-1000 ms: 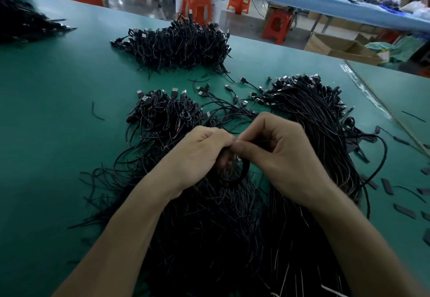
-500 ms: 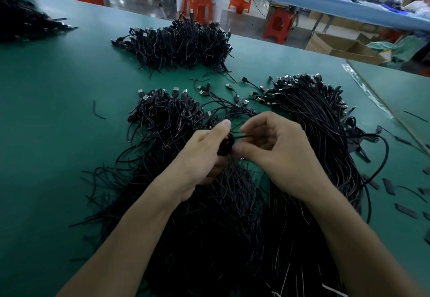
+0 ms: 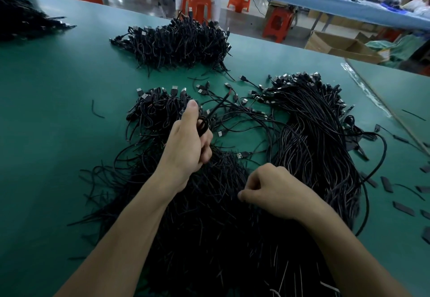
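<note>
A green table [image 3: 58,133] fills the view, strewn with black USB cables in five heaps, the single cables too many to count. At the far left edge lies a dark heap [image 3: 25,22]. One short stray wire [image 3: 96,110] lies alone on the bare green. Toward the back, in the middle, sits a tangled mound [image 3: 176,42]. Nearer, a smaller heap of coiled cables [image 3: 156,108] shows silver plugs along its far side.

The left hand [image 3: 186,143] hovers at the near right edge of that smaller heap. Its thumb points up and its fingers are curled, pinching a small coiled cable [image 3: 203,123]. The coil sits at the top of the grip, just right of the thumb, with one loose end slanting up and to the right.

Under both forearms spreads a wide loose heap [image 3: 204,226] of uncoiled strands. The right hand [image 3: 272,192] rests low on it, well apart from the left, fingers curled with the thumb against them; whether it grips a strand cannot be told.

To the right lies a long combed bundle [image 3: 318,133], plugs at its far end. Past it, short black strips [image 3: 403,208] lie scattered, cut off by the frame edge so not surely countable.

Beyond the table's far right stands one open cardboard box [image 3: 325,40]; its contents cannot be made out
</note>
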Demonstrator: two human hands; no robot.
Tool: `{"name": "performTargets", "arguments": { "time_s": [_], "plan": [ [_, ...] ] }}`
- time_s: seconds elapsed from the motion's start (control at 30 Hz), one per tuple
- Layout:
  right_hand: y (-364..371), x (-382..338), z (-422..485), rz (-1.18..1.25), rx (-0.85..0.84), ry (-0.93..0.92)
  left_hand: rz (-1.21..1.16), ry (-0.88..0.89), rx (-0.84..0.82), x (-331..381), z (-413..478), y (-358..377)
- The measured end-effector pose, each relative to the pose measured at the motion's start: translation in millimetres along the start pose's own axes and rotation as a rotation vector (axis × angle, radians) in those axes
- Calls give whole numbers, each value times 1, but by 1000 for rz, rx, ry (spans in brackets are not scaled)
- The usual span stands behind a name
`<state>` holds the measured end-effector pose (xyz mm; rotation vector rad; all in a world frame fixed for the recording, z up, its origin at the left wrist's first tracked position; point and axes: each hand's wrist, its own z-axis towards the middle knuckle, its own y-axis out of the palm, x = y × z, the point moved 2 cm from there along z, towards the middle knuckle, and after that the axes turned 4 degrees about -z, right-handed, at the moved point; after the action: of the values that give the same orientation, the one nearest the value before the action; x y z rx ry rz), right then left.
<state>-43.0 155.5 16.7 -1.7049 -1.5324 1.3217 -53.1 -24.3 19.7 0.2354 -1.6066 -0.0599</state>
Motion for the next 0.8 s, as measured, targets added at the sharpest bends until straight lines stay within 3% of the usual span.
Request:
{"name": "performTargets", "arguments": {
  "time_s": [0.2, 0.6, 0.7, 0.8],
  "plan": [
    [3, 0, -1, -1, -34, 9, 1, -113, 5, -2, 1, 1],
    [-17, -4, -18, 92, 67, -14, 8, -56, -46, 4, -5, 4],
    [-30, 1, -24, 159, 81, -1, 4, -48, -57, 5, -6, 4],
    [-47, 5, -29, 354, 219, -57, 30, -35, -91, 4, -5, 4]
  ]
}}
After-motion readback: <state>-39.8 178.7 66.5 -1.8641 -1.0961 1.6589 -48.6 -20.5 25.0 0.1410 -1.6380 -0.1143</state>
